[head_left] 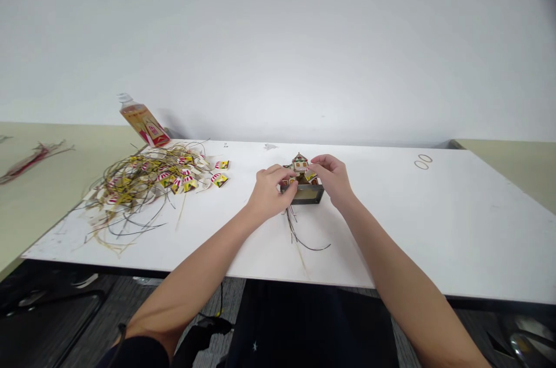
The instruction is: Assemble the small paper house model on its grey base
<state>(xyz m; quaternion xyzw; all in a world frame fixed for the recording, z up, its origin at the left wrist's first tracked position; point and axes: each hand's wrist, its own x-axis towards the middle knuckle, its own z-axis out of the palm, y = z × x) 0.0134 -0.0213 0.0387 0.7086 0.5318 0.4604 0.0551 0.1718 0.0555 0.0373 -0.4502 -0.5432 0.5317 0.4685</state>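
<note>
Between my hands on the white table stands a miniature house (pixel 300 163) with a pointed roof and printed walls, set on a dark-edged box-like base (pixel 307 195). My left hand (pixel 270 191) is at its left side, thumb and forefinger closed in on a part of the house. At the right side my right hand (pixel 333 178) has its thumb and forefinger pinched against the upper wall. The fingers cover parts of the house, and what exactly each pinches is hard to see. Thin dark wires (pixel 299 237) trail from the base toward me.
To the left lies a tangled heap of wired small printed pieces (pixel 152 177), with two loose ones (pixel 219 180) beside it. Behind it a bottle (pixel 145 121) leans. Two thin rings (pixel 422 161) lie at the right. Red strands (pixel 30 162) rest on the left-hand table.
</note>
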